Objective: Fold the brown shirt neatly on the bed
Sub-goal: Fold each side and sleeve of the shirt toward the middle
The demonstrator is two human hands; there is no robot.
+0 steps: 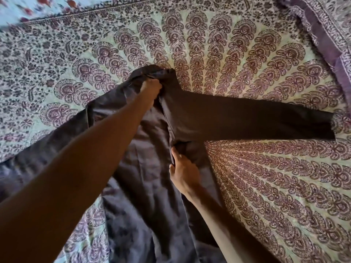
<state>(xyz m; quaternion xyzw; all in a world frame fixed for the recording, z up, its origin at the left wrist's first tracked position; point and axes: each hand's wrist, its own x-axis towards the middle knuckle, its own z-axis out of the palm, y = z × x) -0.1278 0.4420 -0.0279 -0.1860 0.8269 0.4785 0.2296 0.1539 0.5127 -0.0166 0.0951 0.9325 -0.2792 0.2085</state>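
The brown shirt [144, 152] lies spread on the bed, collar end far from me and hem toward me. One long sleeve [256, 122] stretches out flat to the right. My left hand [151, 90] is closed on bunched cloth at the collar. Lower down, my right hand [183, 170] grips a fold of the shirt near the armpit of the right sleeve, thumb on top. The other sleeve runs off to the lower left under my left arm.
The bed is covered by a cream sheet [266, 186] printed with purple paisley fans. A purple-bordered cloth [322, 35] lies bunched at the far right corner. A pale flowered fabric [28, 6] shows at the top left.
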